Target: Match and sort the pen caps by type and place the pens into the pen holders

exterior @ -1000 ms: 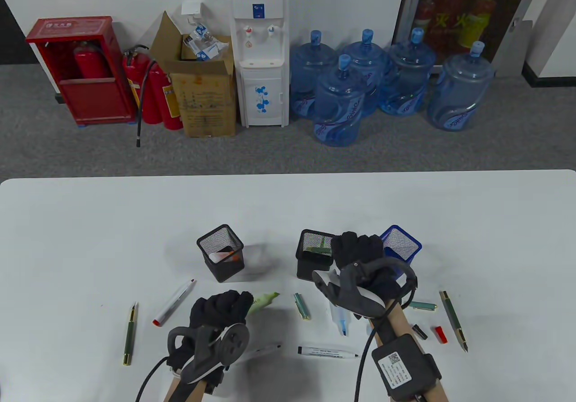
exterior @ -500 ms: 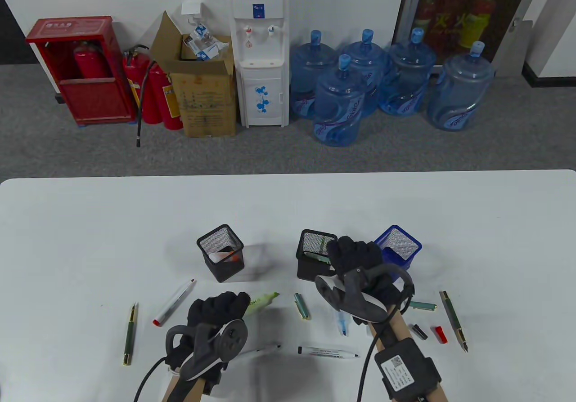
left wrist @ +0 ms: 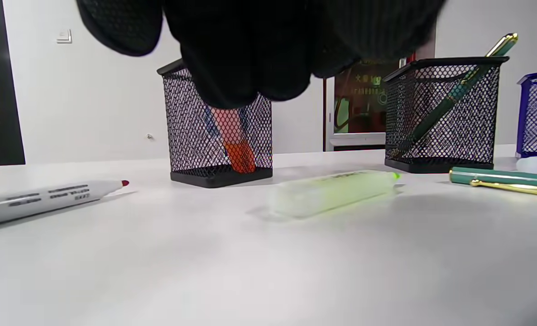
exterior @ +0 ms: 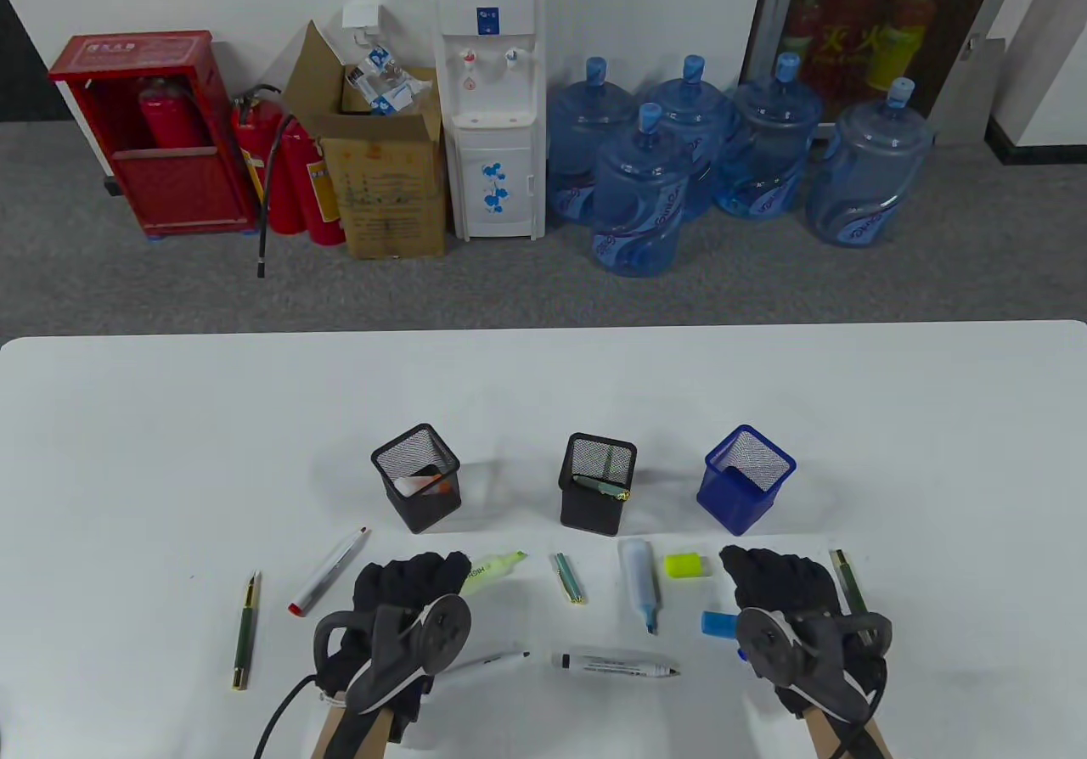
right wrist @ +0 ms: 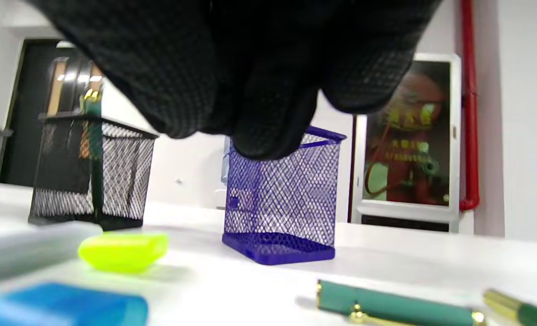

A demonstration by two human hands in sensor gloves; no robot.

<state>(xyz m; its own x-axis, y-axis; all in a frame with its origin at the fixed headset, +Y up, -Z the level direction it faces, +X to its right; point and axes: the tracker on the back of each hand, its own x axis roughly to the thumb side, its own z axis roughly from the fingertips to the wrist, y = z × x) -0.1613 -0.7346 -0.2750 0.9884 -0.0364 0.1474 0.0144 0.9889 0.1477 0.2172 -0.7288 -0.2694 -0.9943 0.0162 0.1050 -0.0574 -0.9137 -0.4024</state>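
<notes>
both hands are sitting low over the near edge of the table right now. the left hand is hovering just short of the uncapped green highlighter, fingers loosely curled with nothing in them as far as the left wrist view shows. the right hand is hanging over the green and gold pen cap and the pen beside it, with the yellow-green highlighter cap and the blue cap just to its left. its grip is also looking loose and empty, though the fingertips are hidden in the table view, so i'm not 100% sure.

holders are lined up behind: the left black mesh holder with an orange-tipped marker in it, the middle black mesh holder with a green pen leaning inside, and the blue mesh holder, which is looking empty.

my guess is the step is picking the next cap/pen pair. to do it well i'd be pinching the small cap at its sides, not pressing down on top, since it'll skid on that slick table. then steadying the barrel with the other hand, lining the cap up straight and pushing it home. the blue highlighter and the black marker are waiting uncapped too.
</notes>
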